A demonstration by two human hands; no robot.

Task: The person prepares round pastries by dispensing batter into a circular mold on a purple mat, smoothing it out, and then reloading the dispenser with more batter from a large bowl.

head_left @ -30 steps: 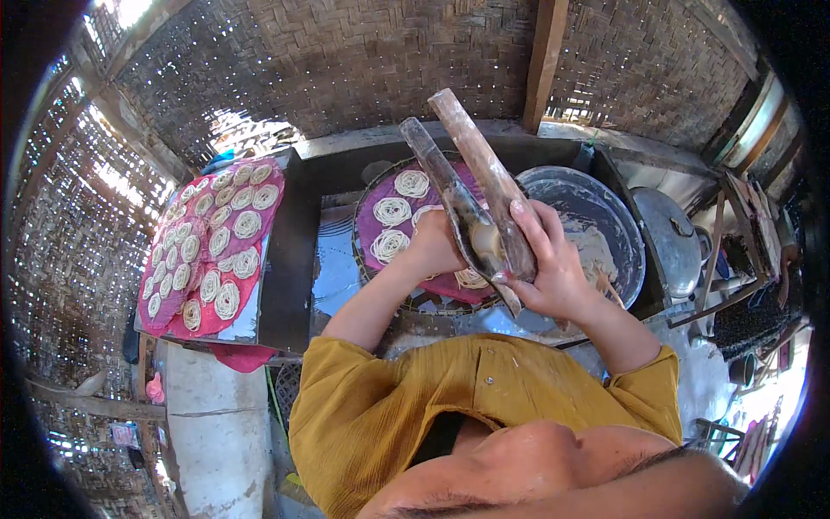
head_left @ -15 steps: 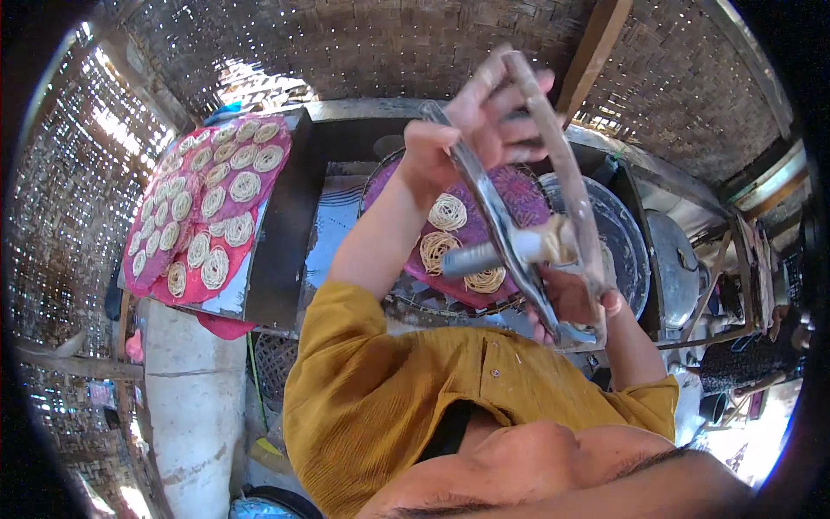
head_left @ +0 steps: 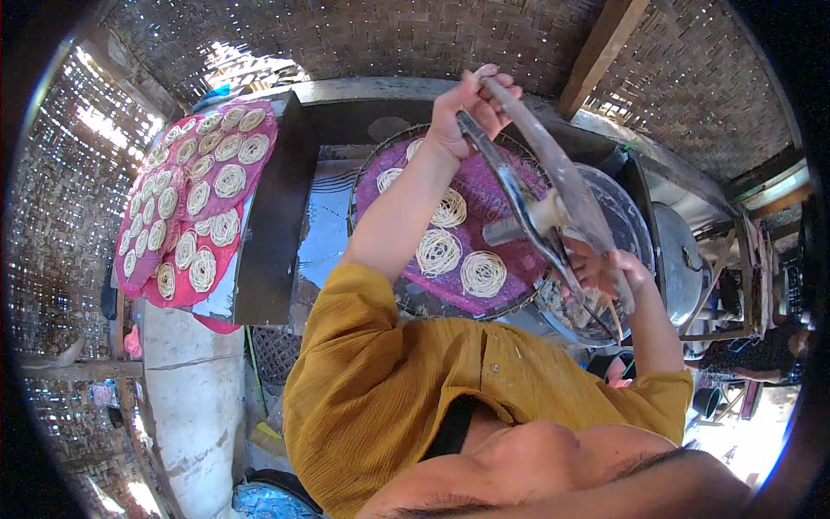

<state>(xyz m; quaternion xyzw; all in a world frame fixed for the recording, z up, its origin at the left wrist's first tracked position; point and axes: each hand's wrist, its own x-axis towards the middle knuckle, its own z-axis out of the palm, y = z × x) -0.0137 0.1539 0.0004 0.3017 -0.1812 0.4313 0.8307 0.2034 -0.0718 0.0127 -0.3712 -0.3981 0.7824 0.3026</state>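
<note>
My left hand [head_left: 474, 108] grips the far ends of a hand-held noodle press [head_left: 529, 208], which has two long bars, a pale plunger and a short metal cylinder. My right hand [head_left: 616, 272] holds the near right ends of the same bars, fingers bent and thumb along the upper bar. The press tilts over a round woven tray [head_left: 353, 195] lined with purple cloth [head_left: 415, 212]. Several coiled nests of pale strands [head_left: 482, 273] lie on that cloth. Beneath my right hand, a wide basin [head_left: 635, 212] contains a lumpy pale mass [head_left: 566, 311], partly hidden by hand and press.
At the left, many more strand nests [head_left: 229, 181] cover pink and purple cloths [head_left: 177, 285]. A dark board edge [head_left: 272, 225] stands between them and the tray. A large metal pot [head_left: 674, 259] sits right of the basin. Woven bamboo walls [head_left: 372, 48] enclose the far side.
My left fingers, spread and blurred before, have curled around the bars. The press has shifted slightly right and nearer the basin, showing more nests. The view has shifted a little.
</note>
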